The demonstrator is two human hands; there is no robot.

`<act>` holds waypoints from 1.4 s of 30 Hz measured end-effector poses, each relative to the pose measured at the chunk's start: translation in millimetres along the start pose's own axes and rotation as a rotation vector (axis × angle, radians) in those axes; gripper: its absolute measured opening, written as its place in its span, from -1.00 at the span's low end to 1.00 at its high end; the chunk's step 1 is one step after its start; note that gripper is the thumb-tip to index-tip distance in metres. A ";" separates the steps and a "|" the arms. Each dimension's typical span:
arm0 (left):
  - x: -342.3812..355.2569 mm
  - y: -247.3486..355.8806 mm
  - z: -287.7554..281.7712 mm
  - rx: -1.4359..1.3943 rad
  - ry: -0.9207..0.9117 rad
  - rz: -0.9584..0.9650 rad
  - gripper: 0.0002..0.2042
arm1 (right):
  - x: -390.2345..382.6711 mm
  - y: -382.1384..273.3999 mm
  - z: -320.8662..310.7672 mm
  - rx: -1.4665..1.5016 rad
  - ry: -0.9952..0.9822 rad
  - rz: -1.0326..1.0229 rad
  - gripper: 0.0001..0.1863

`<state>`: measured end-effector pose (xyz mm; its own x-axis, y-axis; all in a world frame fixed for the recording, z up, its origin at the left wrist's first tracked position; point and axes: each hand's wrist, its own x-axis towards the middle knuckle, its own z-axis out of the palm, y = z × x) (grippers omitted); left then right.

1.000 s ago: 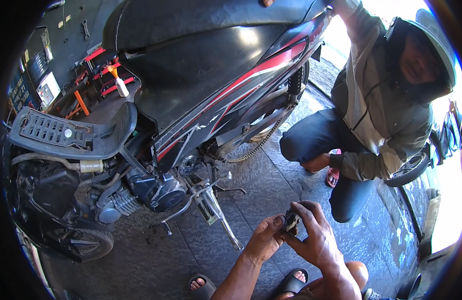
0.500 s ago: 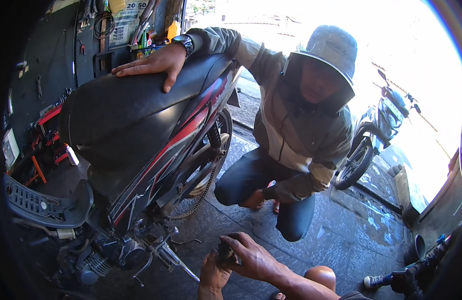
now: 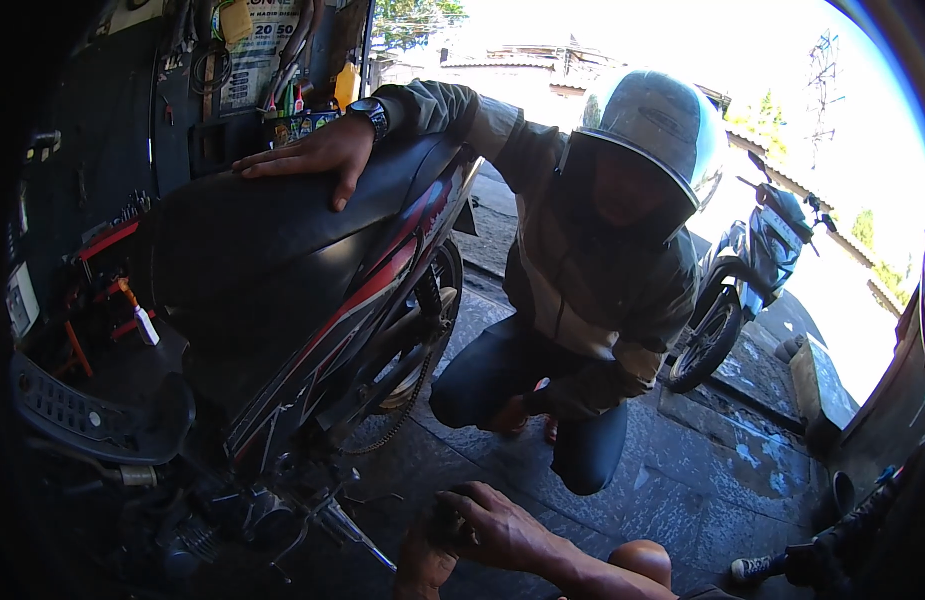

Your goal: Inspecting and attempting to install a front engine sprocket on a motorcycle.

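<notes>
At the lower middle my left hand (image 3: pixel 425 558) and my right hand (image 3: pixel 487 525) are closed round a small, dark, dirty part (image 3: pixel 445 519), its shape mostly hidden by my fingers. Just beyond them on the left stands a black motorbike with red and white stripes (image 3: pixel 322 290), its chain (image 3: pixel 394 432) hanging slack by the rear wheel (image 3: pixel 447 265) and its kickstand and levers near my hands.
A person in a helmet and jacket (image 3: pixel 592 290) squats facing me, one hand on the seat. A tool wall (image 3: pixel 122 120) with red racks is at the left. Another motorbike (image 3: pixel 732 280) stands at the bright doorway. A foot in a dark sneaker (image 3: pixel 757 565) shows at lower right.
My view has tilted up, bringing the doorway and the other motorbike in. My hands have moved lower in the picture, still round the dark part. The squatting person now faces me more squarely.
</notes>
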<state>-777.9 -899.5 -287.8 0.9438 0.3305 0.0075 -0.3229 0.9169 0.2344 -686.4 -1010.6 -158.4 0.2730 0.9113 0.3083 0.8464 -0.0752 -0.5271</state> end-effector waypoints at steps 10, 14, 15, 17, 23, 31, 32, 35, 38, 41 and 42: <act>-2.4 0.3 -10.0 0.030 0.066 0.072 -0.60 | 2.0 -5.4 4.9 -0.009 0.058 -0.010 -0.36; -0.7 0.5 -6.2 -0.023 0.024 0.071 -0.59 | 3.0 -9.0 4.2 0.028 0.069 0.029 -0.45; -0.5 0.1 -5.6 0.010 0.041 0.081 -0.59 | 2.7 -8.8 4.3 0.026 0.057 0.034 -0.46; -0.1 -0.7 -4.9 0.041 0.057 0.091 -0.59 | 3.0 -7.2 5.1 0.019 0.078 0.009 -0.42; -3.9 -2.0 -7.0 0.071 0.109 0.087 -0.58 | 0.6 -4.9 8.4 -0.012 0.084 -0.029 -0.38; 1.2 -5.4 -8.9 0.430 0.088 0.201 -0.59 | 2.3 -8.4 2.4 -0.020 0.084 -0.023 -0.39; 1.4 -6.4 -8.9 0.458 0.061 0.252 -0.59 | 2.3 -8.4 2.2 -0.012 0.086 -0.023 -0.38; 0.4 -5.2 -9.6 0.024 0.067 0.068 -0.59 | 0.4 -7.9 1.8 0.006 0.069 -0.006 -0.37; -0.6 -3.5 -8.5 0.523 0.013 0.236 -0.58 | -0.4 -7.3 2.5 -0.009 0.052 0.001 -0.36; -2.4 -1.7 -6.0 0.023 0.067 0.070 -0.58 | 0.2 -6.3 4.4 -0.025 0.063 -0.010 -0.36; -3.5 -1.8 -4.8 0.040 0.078 0.079 -0.58 | 0.5 -6.0 4.9 -0.016 0.076 -0.017 -0.35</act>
<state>-780.9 -901.2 -292.9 0.9067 0.4190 -0.0480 -0.3913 0.8783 0.2747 -693.5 -1007.6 -158.9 0.2919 0.8792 0.3767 0.8581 -0.0667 -0.5091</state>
